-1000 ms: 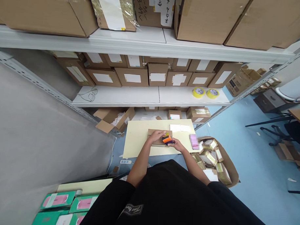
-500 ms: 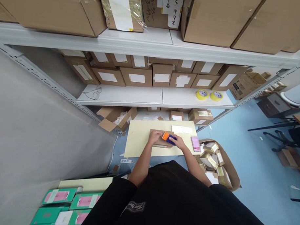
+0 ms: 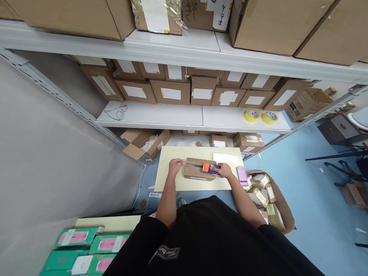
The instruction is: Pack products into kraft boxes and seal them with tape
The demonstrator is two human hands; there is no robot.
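Observation:
A closed brown cardboard box [image 3: 197,178] lies on the pale yellow tabletop [image 3: 167,180]. My right hand [image 3: 224,171] is closed around an orange and dark blue tape dispenser [image 3: 207,168], held over the right part of the box top. Just past the box's left end, my left hand [image 3: 175,166] pinches the free end of a clear strip of packing tape [image 3: 189,165]. The strip runs from those fingers toward the dispenser along the box top. How firmly it touches the cardboard is hard to see.
White labels [image 3: 225,158] and a pink-screened phone [image 3: 242,176] lie right of the box. A big carton of taped parcels [image 3: 286,206] stands to the right, an open carton [image 3: 137,146] behind left. Shelving [image 3: 160,115] bears boxes and yellow tape rolls [image 3: 251,115]. Green boxes [image 3: 62,258] sit lower left.
My left hand has moved left, from above the box to beyond its left end, drawing the tape strip out. My right hand with the dispenser has shifted slightly right.

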